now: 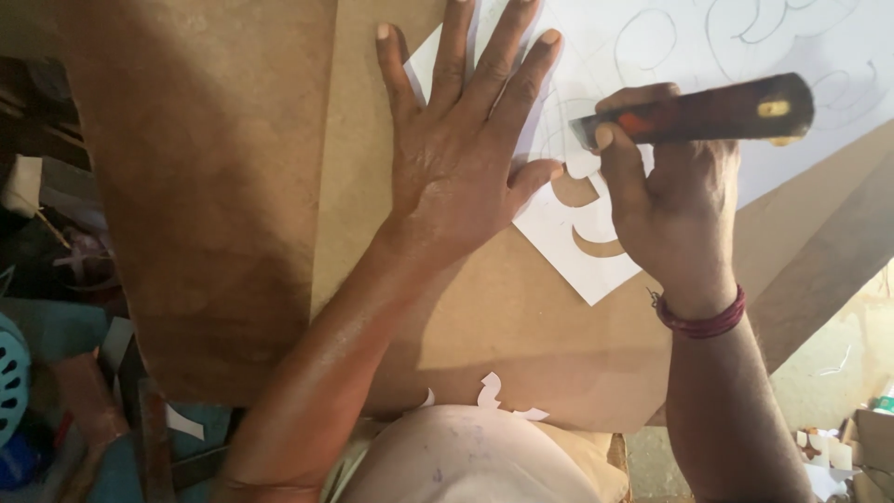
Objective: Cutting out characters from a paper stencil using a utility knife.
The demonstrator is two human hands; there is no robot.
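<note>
Left hand (456, 154) lies flat, fingers spread, pinning a white paper stencil (596, 251) to a brown board (521, 335); right hand (670, 200), grip pinching a dark-handled knife (708, 112), works the paper's cut curves.

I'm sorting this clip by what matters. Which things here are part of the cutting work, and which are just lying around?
In use:
left hand, flat on the paper
right hand, gripping the knife
knife
white paper with drawn curls and cut-outs
brown board under it

Lying about:
paper scraps at the board's near edge
blue basket, far left
clutter, lower right
</note>
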